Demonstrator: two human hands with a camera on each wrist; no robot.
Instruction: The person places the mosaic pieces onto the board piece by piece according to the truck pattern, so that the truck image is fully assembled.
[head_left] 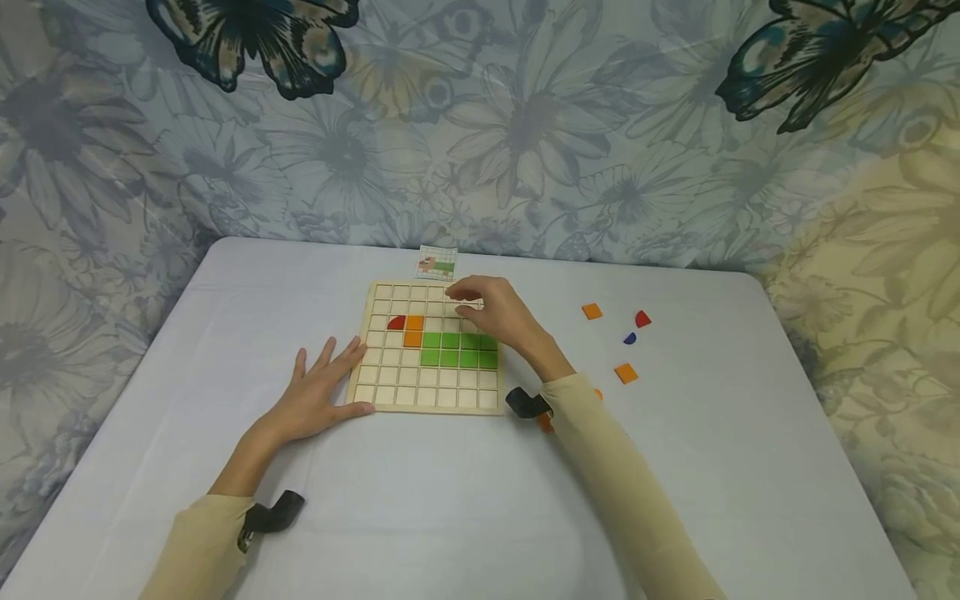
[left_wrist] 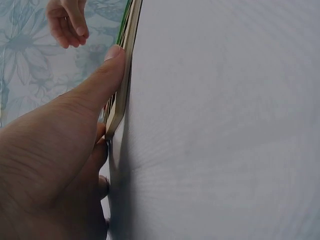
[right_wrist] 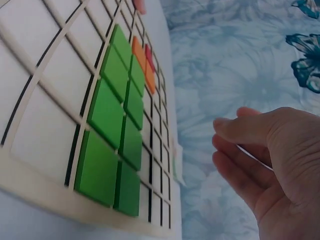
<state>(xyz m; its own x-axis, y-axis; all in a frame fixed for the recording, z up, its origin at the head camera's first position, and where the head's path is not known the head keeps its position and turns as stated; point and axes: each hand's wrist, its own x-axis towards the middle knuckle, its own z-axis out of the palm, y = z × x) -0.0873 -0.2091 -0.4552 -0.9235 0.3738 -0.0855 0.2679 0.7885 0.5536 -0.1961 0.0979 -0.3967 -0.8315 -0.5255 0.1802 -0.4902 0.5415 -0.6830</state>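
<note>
A wooden grid board [head_left: 442, 395] lies on the white table. Several green square tiles [head_left: 450, 357] fill two rows at its right, with two orange square tiles [head_left: 413, 338] and a red quarter-circle tile [head_left: 397, 322] further left. My left hand [head_left: 318, 396] is spread at the board's left front corner; its fingertips touch the left side and its thumb [left_wrist: 102, 75] rests along the front edge. Over the board's back right part hovers my right hand [head_left: 498, 312]. Its fingers are loosely bent, with nothing between them and the thumb in the right wrist view.
Behind the board lies a small pattern card [head_left: 437, 265]. To the right are loose orange squares [head_left: 626, 373], a red quarter-circle [head_left: 642, 319] and a blue half-circle [head_left: 630, 338]. More orange pieces [head_left: 545, 424] are partly hidden by the right sleeve. A floral cloth wall [head_left: 525, 133] borders the table's back.
</note>
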